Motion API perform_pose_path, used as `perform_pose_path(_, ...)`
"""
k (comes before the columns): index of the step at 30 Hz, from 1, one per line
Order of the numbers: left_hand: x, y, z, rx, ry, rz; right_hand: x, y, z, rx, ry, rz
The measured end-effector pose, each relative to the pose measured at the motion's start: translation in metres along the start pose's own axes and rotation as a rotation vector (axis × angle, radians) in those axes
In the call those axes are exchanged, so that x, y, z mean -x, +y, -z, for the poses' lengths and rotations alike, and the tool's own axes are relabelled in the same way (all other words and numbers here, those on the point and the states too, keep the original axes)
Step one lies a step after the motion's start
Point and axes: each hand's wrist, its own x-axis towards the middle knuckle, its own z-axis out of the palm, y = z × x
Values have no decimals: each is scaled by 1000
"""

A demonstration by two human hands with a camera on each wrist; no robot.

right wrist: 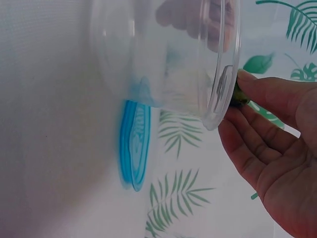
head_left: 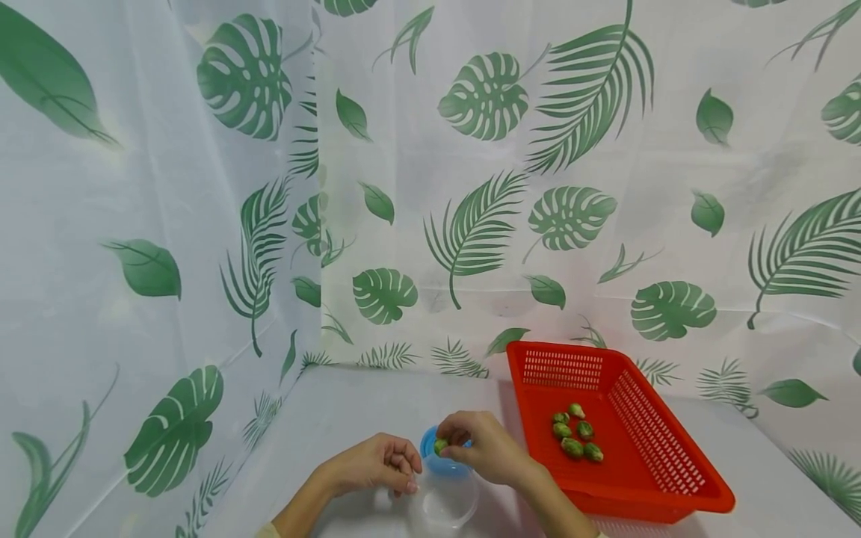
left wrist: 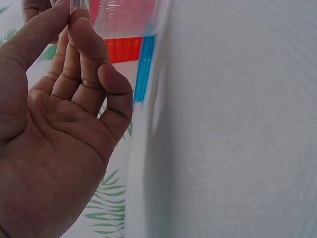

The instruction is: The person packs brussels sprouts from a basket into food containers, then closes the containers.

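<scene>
A clear plastic tub (head_left: 445, 508) stands on the white table in front of me. At its left edge is my left hand (head_left: 373, 467), whose thumb and forefinger pinch the rim in the left wrist view. My right hand (head_left: 489, 448) holds a green Brussels sprout (head_left: 440, 446) between thumb and fingertips. In the right wrist view the sprout (right wrist: 239, 96) is right at the tub's open rim, partly hidden by the fingers. Just behind the tub lies a blue lid (right wrist: 134, 146), partly covered by the right hand in the head view.
To the right is a red perforated basket (head_left: 635, 448) with several Brussels sprouts (head_left: 572, 447) on its floor. White sheeting (head_left: 417, 157) printed with green leaves hangs behind and to the left of the table.
</scene>
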Motion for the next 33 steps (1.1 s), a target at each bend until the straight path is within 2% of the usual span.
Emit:
perform_pose_path(14, -1, 2, 1, -10, -12, -5, 2, 2, -6, -16, -47, 27)
perform_pose_path(21, -1, 2, 1, -8, -9, -2, 2, -1, -8, -81, -103, 6)
perform_pose_path(33, 1, 3, -1, -20, -7, 5, 3, -9, -16, 13, -117, -19)
